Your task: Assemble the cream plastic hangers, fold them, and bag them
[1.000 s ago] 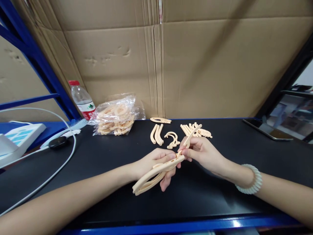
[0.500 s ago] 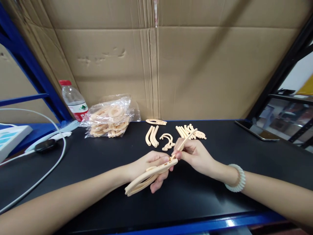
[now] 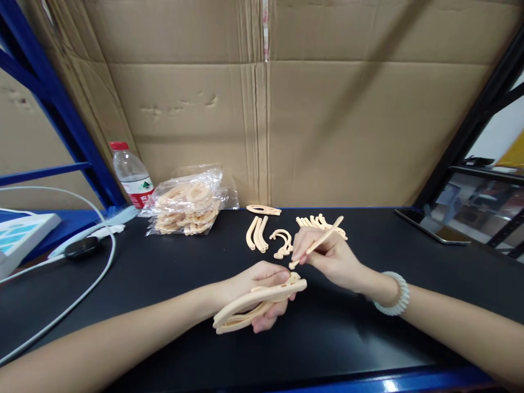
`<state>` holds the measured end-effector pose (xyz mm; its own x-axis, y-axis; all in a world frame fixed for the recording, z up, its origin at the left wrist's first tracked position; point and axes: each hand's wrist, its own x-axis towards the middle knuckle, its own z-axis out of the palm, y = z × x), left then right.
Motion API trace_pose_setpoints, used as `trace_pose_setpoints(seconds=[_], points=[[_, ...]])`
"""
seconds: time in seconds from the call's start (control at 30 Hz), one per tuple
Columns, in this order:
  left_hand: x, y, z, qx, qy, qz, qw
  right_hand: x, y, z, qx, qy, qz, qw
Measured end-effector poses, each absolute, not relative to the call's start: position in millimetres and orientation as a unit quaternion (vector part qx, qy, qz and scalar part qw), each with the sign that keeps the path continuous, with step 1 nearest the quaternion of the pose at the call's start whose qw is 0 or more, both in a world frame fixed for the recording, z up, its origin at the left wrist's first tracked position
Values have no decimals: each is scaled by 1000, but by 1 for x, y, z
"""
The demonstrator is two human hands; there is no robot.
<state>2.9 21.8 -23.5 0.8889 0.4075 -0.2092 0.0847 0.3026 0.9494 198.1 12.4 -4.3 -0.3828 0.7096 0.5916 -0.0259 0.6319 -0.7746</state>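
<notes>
My left hand [image 3: 262, 275] is closed around a beige curved frame piece [image 3: 241, 300] with slots near its right end. Between the fingers of my right hand [image 3: 327, 254] is a thin beige stick-like piece [image 3: 327, 234], slanting up to the right. Its lower tip sits just above the slotted end of the frame, with a small gap between them. Behind my hands lie several curved beige strips [image 3: 257, 233], a beige hook-shaped piece [image 3: 282, 240] and a row of small beige pieces [image 3: 313, 220], partly hidden by my right hand.
A plastic bag of beige parts [image 3: 186, 202] and a red-capped bottle [image 3: 133, 174] stand at the back left. A flat beige piece [image 3: 264, 210] lies by the cardboard wall [image 3: 184, 120]. White cable [image 3: 110, 240] loops at the left; a phone-like slab [image 3: 432, 226] lies right.
My right hand has drawn the stick-like piece up and slightly right, away from the frame's slotted end. The whole view has shifted a little downward in the picture.
</notes>
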Motion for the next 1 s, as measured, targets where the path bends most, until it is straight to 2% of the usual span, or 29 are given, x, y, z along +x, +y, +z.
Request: trace_pose_setpoints(seconds=[0.13,0.27,0.37,0.5,0.57,0.63,0.73,0.87,1.0], points=[[8,22,-22,560,188,146,793,212,27,11,-273,-713,401,506],[12,22,-22,530,210,218,792,253,65,7,-394,-686,429,436],[13,20,-21,482,249,251,802,282,87,-4,-505,-716,318,362],[13,16,-15,442,263,277,812,298,100,-16,-563,-763,158,276],[13,14,-11,441,279,293,801,297,99,-17,-578,-765,90,268],[13,13,-8,449,297,314,782,289,92,-14,-585,-752,54,299],[12,14,-6,463,309,355,751,261,66,-7,-528,-755,164,352],[10,16,-9,495,314,406,701,211,22,-7,-385,-763,416,309],[7,17,-8,598,377,397,586,191,5,-16,-377,-690,532,314]])
